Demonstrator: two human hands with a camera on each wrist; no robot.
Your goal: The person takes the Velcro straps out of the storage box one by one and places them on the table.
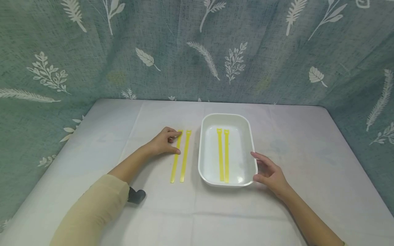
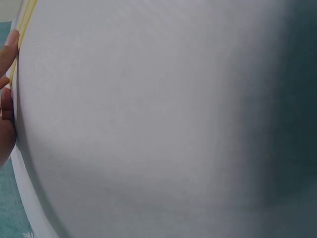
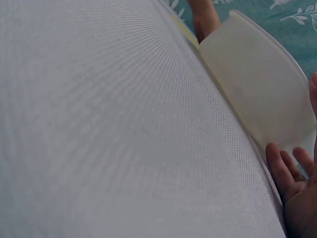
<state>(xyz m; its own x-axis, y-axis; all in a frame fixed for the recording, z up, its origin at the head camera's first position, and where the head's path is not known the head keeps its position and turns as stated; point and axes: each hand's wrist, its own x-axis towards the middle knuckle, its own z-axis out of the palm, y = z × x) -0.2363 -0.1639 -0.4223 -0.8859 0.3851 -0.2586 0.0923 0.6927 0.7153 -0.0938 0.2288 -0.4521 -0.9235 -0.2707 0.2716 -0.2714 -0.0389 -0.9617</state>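
Two yellow plastic straps with slotted heads lie side by side on the white cloth, left of a white tray (image 1: 204,150). My left hand (image 1: 164,141) is over the outer strap (image 1: 173,169), index fingertip at its head and thumb lower down, spread apart. Beside it lies the other loose strap (image 1: 185,153). Two more straps (image 1: 226,157) rest inside the tray. My right hand (image 1: 272,174) touches the tray's right side, fingertips at the rim. In the right wrist view its fingers (image 3: 280,171) are beside the tray wall (image 3: 252,79). At the left wrist view's edge, my thumb (image 2: 9,52) is near yellow strips.
A white cloth (image 1: 292,136) covers the table. Behind it hangs a green-blue curtain (image 1: 172,30) with white leaf prints. A dark heart-shaped piece (image 1: 136,196) shows beside the left sleeve (image 1: 95,205).
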